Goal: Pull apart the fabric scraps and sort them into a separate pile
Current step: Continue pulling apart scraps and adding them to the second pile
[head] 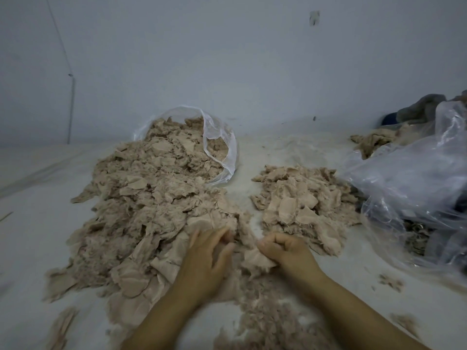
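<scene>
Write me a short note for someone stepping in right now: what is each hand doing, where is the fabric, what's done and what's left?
Left hand: fingers in the near edge of the big pile, grip unclear.
Right hand: gripping one scrap.
The big pile spills from a clear bag on the left; the small pile lies to the right.
Done: some scraps already sorted into the small pile.
Left: most of the big pile.

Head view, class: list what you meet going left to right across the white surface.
Large pile of scraps → left hand → right hand → small sorted pile → crumpled clear plastic bag.
</scene>
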Available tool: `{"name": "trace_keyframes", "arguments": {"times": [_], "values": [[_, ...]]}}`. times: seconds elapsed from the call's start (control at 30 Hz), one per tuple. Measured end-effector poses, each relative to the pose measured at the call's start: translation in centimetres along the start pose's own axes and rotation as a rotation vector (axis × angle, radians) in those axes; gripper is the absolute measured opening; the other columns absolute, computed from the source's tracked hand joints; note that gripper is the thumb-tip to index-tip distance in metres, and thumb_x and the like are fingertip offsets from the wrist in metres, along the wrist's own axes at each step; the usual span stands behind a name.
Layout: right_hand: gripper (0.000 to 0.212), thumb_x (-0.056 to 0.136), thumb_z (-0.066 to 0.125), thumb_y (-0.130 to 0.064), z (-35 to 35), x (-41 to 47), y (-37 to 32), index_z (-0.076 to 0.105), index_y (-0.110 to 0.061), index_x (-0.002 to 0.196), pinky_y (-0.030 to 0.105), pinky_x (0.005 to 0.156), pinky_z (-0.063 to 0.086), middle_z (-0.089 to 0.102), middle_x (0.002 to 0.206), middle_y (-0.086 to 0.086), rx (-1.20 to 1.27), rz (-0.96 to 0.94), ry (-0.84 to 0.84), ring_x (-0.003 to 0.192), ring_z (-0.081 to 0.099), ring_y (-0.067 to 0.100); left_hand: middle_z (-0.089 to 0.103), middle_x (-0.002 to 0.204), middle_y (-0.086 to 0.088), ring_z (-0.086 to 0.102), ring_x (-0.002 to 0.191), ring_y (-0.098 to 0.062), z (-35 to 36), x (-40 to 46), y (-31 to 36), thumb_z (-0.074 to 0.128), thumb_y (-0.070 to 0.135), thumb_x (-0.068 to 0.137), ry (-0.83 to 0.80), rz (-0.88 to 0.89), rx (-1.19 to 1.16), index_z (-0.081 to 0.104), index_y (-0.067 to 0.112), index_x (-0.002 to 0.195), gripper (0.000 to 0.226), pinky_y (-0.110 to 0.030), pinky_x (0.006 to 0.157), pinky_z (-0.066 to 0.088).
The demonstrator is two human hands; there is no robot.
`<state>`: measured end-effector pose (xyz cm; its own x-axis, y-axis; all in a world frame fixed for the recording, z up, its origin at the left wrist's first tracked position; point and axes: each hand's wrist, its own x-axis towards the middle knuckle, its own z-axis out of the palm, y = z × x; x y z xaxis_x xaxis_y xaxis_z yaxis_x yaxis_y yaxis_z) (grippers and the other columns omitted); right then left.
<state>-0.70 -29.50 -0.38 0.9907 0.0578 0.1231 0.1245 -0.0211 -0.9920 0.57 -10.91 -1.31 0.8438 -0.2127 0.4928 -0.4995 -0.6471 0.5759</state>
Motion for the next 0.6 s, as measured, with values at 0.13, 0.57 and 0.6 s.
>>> {"name": "trace_keyframes", "arguments": {"times": [0.13, 0.57, 0.6], "values": [[0.013, 0.083, 0.071, -0.015, 0.9, -0.2, -0.1, 0.07, -0.017, 0.07, 0.016, 0.06, 0.045, 0.067, 0.065, -0.008, -0.191, -0.044, -0.087, 0.061, 0.059, 0.003, 0.062, 0.079, 0.023, 0.056, 0.079, 0.005, 0.5, 0.1, 0.9, 0.063, 0.023, 0.089, -0.078, 0.036, -0.205, 0.062, 0.043, 0.085, 0.02, -0.009, 0.071, 0.04], [0.017, 0.079, 0.071, -0.026, 0.3, -0.2, 0.0, 0.066, -0.011, 0.078, 0.022, 0.058, 0.047, 0.065, 0.067, 0.003, 0.106, 0.046, -0.129, 0.061, 0.058, 0.013, 0.066, 0.065, 0.013, 0.062, 0.065, -0.001, 1.0, 0.0, 0.4, 0.061, 0.014, 0.089, -0.236, -0.123, -0.379, 0.064, 0.03, 0.075, 0.022, -0.015, 0.066, 0.045], [0.022, 0.075, 0.073, -0.031, 0.3, -0.3, 0.1, 0.064, -0.01, 0.079, 0.023, 0.058, 0.046, 0.062, 0.067, 0.002, 0.064, 0.058, -0.148, 0.061, 0.057, 0.013, 0.065, 0.061, 0.012, 0.062, 0.062, -0.002, 0.9, 0.0, 0.4, 0.06, 0.011, 0.089, -0.231, -0.132, -0.383, 0.065, 0.028, 0.073, 0.024, -0.015, 0.064, 0.045]]}}
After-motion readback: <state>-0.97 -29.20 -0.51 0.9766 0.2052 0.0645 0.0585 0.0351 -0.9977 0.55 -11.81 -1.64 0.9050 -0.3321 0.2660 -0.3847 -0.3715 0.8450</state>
